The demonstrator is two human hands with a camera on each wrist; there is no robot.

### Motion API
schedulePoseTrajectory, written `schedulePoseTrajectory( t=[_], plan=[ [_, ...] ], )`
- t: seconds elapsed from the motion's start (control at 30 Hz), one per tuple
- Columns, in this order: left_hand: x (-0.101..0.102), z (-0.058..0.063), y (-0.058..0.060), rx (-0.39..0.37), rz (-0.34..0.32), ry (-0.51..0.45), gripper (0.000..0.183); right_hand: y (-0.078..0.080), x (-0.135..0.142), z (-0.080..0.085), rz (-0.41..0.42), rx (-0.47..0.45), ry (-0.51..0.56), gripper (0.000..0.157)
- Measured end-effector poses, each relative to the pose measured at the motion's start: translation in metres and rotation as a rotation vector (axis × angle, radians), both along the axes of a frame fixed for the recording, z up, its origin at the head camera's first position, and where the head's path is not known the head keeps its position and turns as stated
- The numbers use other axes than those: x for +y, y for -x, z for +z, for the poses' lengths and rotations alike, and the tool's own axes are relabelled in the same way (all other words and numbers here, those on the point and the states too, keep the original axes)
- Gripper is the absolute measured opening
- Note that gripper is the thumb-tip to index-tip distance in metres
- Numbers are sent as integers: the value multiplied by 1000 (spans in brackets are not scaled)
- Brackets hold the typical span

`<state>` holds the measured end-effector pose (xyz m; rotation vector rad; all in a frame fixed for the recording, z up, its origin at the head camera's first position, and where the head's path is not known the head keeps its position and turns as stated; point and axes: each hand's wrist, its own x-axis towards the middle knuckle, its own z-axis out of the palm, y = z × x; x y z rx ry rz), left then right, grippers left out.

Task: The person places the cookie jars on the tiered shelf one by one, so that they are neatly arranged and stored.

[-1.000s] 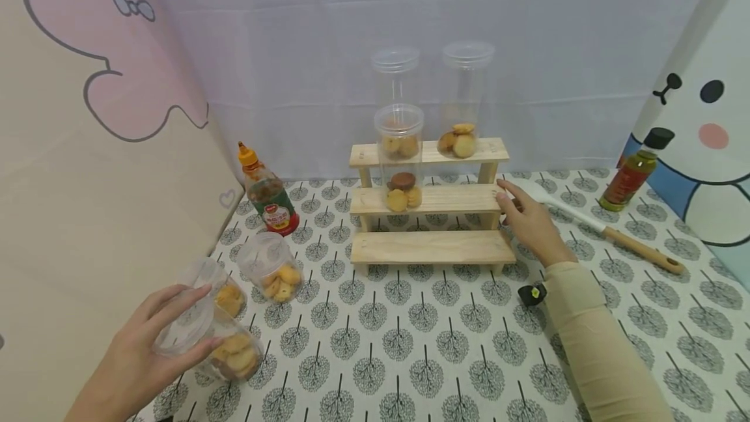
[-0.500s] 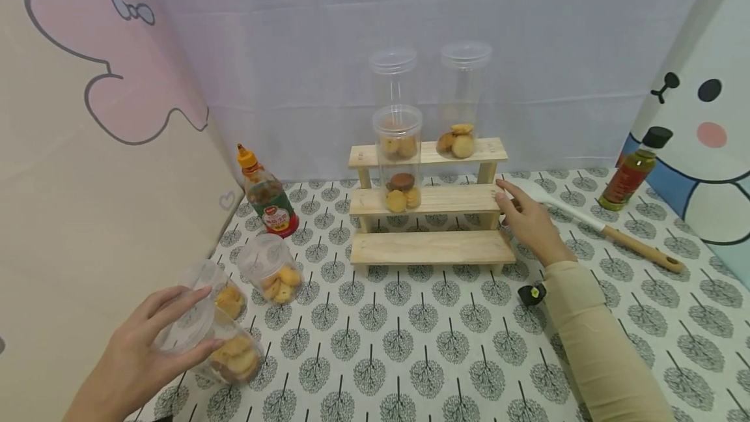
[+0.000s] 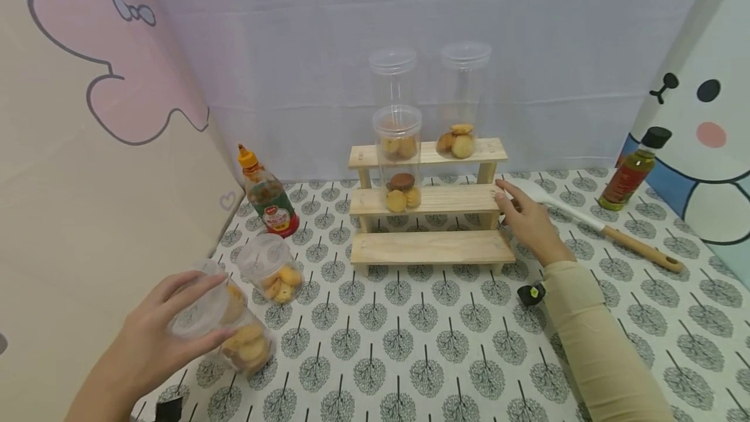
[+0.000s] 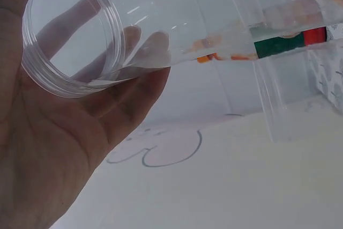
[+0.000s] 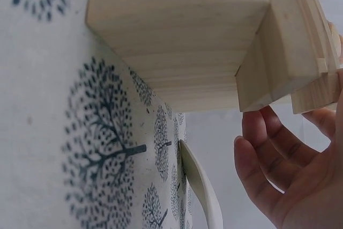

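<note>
At the lower left in the head view, my left hand (image 3: 149, 334) grips a clear plastic jar (image 3: 247, 347) of round cookies near its lidded end. The jar is tilted, with the cookies at its far end. From the left wrist view, the fingers curl round the see-through jar (image 4: 177, 9). My right hand (image 3: 532, 230) holds the right end of a three-tier wooden shelf (image 3: 433, 249), thumb by the middle tier. Up close in the right wrist view, several fingertips (image 5: 252, 124) touch the shelf's side post (image 5: 278, 73).
Two cookie jars stand on the top tier, and another jar (image 3: 400, 168) on the middle one. More jars (image 3: 266, 259) are near my left hand. A sauce bottle (image 3: 269, 204) stands behind them. At right lie a spatula (image 3: 633, 246) and an upright oil bottle (image 3: 629, 178).
My left hand has shifted slightly right and up with the tilted jar, covering more of the jar behind. My right hand and the shelf have stayed put.
</note>
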<state>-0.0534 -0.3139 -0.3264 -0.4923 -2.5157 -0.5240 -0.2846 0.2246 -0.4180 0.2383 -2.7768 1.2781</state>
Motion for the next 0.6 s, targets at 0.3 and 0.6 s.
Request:
schedulePoseTrajectory(
  t=[0.3,0.6],
  plan=[
    [26,18,23,3,-107,30,83,-1,0,0,-19,-5,1,65],
    [66,29,56,-21,-243,46,78,-1,-1,0,-13,-12,4,63]
  ],
)
